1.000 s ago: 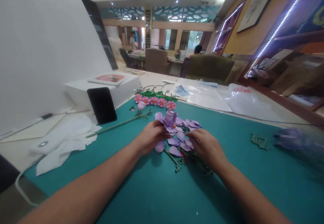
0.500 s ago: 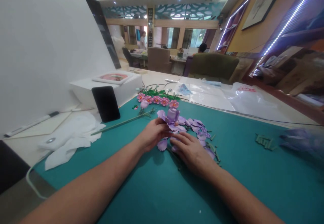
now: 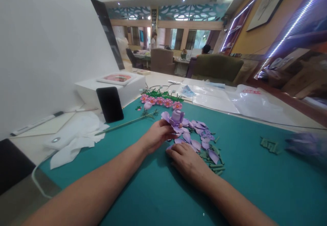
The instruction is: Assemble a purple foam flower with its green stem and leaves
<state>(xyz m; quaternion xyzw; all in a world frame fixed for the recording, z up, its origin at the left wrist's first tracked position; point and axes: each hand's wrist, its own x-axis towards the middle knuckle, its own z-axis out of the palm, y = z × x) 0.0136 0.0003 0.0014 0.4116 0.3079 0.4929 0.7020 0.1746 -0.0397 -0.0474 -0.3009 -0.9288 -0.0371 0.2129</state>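
My left hand (image 3: 158,135) is closed around the base of a purple toy flower (image 3: 176,117), whose petals spread around a cupped centre. Just to the right and nearer to me, my right hand (image 3: 185,156) is low over the mat with its fingers curled together. The edge of a purple petal (image 3: 169,148) shows at those fingertips; the rest of it is hidden. Beyond and beside the right hand lie several loose purple petals (image 3: 196,145), small round purple pieces (image 3: 209,136) and green stem pieces (image 3: 217,168).
On the green mat (image 3: 255,185) lie a long-stemmed bud (image 3: 127,122), a row of pink flowers (image 3: 159,101) and green parts (image 3: 269,145). A black phone (image 3: 110,104) leans against a white box (image 3: 133,86). White tissue (image 3: 66,151) is at left, plastic bags (image 3: 250,100) behind.
My right hand has drawn toward me and closed up, uncovering more petals and stems. The petal that lay beside it is now at its fingertips. My left hand still holds the flower.
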